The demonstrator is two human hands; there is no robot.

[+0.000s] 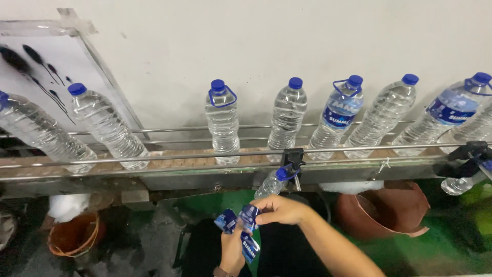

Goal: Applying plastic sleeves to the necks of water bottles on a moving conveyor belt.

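Bare forearms, no sleeves in view; left wrist [222, 271] carries what looks like a dark band, partly cut off.

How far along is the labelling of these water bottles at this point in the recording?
Partly done. Two bottles on the conveyor already carry a blue label: one right of centre and one at far right. In hand: the right hand and left hand hold a bunch of blue labels below the rail. Left: the other bottles in view, such as the centre bottle, are bare.
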